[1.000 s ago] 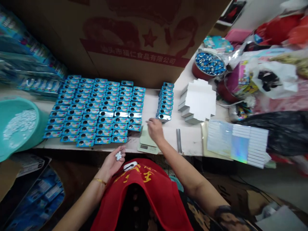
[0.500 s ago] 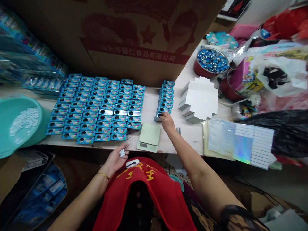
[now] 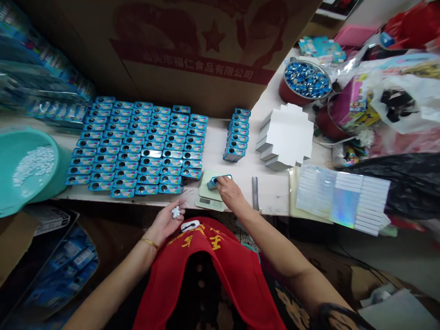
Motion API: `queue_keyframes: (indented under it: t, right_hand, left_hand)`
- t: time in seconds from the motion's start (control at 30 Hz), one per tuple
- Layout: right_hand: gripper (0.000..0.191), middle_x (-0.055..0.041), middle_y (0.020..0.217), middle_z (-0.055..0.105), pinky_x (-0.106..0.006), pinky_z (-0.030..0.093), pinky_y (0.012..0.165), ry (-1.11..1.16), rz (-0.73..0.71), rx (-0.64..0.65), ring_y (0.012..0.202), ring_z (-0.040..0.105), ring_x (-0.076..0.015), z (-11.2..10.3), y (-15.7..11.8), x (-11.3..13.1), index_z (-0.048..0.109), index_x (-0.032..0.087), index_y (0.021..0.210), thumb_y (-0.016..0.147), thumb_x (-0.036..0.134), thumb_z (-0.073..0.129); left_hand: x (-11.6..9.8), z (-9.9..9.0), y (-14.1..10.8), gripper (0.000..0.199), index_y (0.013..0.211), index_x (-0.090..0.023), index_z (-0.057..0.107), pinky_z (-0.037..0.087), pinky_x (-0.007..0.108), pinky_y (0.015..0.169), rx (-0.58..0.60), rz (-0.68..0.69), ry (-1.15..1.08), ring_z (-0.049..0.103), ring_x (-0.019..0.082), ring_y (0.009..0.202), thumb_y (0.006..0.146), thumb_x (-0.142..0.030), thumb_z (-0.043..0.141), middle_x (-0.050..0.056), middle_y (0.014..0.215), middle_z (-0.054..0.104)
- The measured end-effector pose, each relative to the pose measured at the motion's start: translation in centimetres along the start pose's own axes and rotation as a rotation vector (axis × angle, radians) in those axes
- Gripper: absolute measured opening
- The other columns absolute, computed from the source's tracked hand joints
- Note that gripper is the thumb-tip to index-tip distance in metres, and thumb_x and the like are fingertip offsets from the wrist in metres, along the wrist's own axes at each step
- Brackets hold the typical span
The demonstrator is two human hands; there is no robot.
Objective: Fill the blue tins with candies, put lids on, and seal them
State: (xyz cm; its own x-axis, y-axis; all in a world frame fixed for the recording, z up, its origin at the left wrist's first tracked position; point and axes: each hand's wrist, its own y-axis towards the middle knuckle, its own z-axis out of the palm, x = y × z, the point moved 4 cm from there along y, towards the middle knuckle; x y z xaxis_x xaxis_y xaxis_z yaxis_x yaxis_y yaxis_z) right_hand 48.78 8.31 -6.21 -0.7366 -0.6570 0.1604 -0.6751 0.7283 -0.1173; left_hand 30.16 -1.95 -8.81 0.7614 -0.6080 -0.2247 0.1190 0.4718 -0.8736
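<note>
Behind your white table (image 3: 220, 137) stands a big brown carton (image 3: 213, 50), walling off the back edge. Your right hand (image 3: 231, 193) has thumb and fingers clamped on one small blue box (image 3: 212, 183), over the pale green plate of a scale (image 3: 210, 203); you cannot tell whether the box touches it. Your left hand (image 3: 167, 219) is palm up before the table's front edge, fingers apart from the thumb and loosely curled, with white pellets (image 3: 176, 211) resting in it.

Rows of blue boxes (image 3: 132, 149) crowd the table left of the scale, and a short single column (image 3: 237, 135) stands beyond it. A metal strip (image 3: 255, 193) lies just right of your right hand. Farther right sit stacked white cartons (image 3: 288, 137), a flat plastic-wrapped pack (image 3: 343, 199) and a red pot (image 3: 292, 94) of blue and silver caps, with plastic bags (image 3: 419, 183) heaped beyond. At far left, a turquoise tub (image 3: 63, 172) holds more pellets.
</note>
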Motion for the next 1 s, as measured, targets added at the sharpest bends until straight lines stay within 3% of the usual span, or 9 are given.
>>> queue_keyframes:
  t: [0.17, 0.33, 0.5, 0.6, 0.7, 0.83, 1.0]
  right_hand:
    - [0.037, -0.0117, 0.117, 0.052, -0.033, 0.044, 0.087, 0.274, -0.041, -0.253, 0.105, 0.047, -0.0194, 0.5, -0.6, 0.5, 0.054, 0.014, 0.115, 0.086, 0.005, 0.033]
    - [0.034, -0.0098, 0.113, 0.054, -0.037, 0.043, 0.091, 0.462, 0.152, -0.419, 0.106, 0.049, -0.0200, -0.1, -2.8, -2.7, 0.052, 0.021, 0.118, 0.086, 0.016, 0.040]
    - [0.054, -0.0121, 0.123, 0.047, -0.043, 0.039, 0.095, 0.494, 0.169, -0.352, 0.114, 0.043, -0.0247, 1.0, -3.2, -4.9, 0.039, 0.020, 0.130, 0.078, 0.023, 0.055]
    - [0.049, -0.0106, 0.122, 0.049, -0.042, 0.039, 0.094, 0.522, 0.146, -0.286, 0.112, 0.044, -0.0240, 1.9, -2.2, -4.6, 0.043, 0.021, 0.126, 0.078, 0.019, 0.053]
    - [0.037, -0.0100, 0.109, 0.055, -0.040, 0.042, 0.088, 0.551, 0.177, -0.306, 0.102, 0.050, -0.0230, 1.9, -2.0, -4.5, 0.051, 0.020, 0.116, 0.079, 0.017, 0.050]
    - [0.033, -0.0096, 0.102, 0.056, -0.038, 0.044, 0.083, 0.564, 0.337, -0.449, 0.096, 0.051, -0.0232, 0.5, -4.5, -6.5, 0.051, 0.019, 0.111, 0.079, 0.024, 0.054]
    - [0.032, -0.0080, 0.098, 0.056, -0.035, 0.045, 0.076, 0.572, 0.460, -0.497, 0.090, 0.053, -0.0214, -0.7, -8.3, -9.2, 0.051, 0.019, 0.109, 0.078, 0.029, 0.055]
  left_hand:
    - [0.0, -0.3, 0.1, 0.013, 0.085, -0.007, 0.058, 0.032, 0.014, 0.034, 0.000, 0.006, -0.010, 0.048, 0.006, 0.048, 0.082, -0.012, 0.047, 0.003, 0.064, 0.054]
    - [-0.1, -1.0, -0.2, 0.013, 0.085, -0.007, 0.059, 0.033, 0.014, 0.035, 0.008, 0.014, 0.004, 0.048, 0.006, 0.049, 0.081, -0.013, 0.048, 0.004, 0.066, 0.054]
    - [0.4, -0.8, 1.4, 0.017, 0.092, -0.009, 0.059, 0.025, 0.013, 0.034, 0.014, 0.028, 0.238, 0.041, 0.003, 0.044, 0.076, -0.011, 0.053, 0.000, 0.060, 0.049]
    - [1.1, -0.3, 4.2, 0.023, 0.095, -0.012, 0.058, 0.020, 0.013, 0.034, -0.078, 0.039, 0.513, 0.035, 0.003, 0.039, 0.074, -0.010, 0.051, -0.003, 0.054, 0.046]
    - [2.1, 0.5, 7.2, 0.016, 0.083, -0.013, 0.058, 0.016, 0.016, 0.034, -0.138, 0.083, 0.684, 0.032, 0.004, 0.036, 0.070, -0.008, 0.051, -0.004, 0.049, 0.045]
    - [3.9, 2.2, 9.6, 0.010, 0.060, -0.013, 0.054, 0.013, 0.018, 0.036, -0.124, 0.147, 0.721, 0.030, 0.005, 0.037, 0.065, -0.005, 0.051, -0.003, 0.046, 0.046]
    - [5.9, 6.2, 11.1, 0.012, 0.056, -0.012, 0.053, 0.015, 0.018, 0.036, -0.069, 0.174, 0.680, 0.033, 0.004, 0.038, 0.066, -0.005, 0.052, 0.000, 0.049, 0.052]
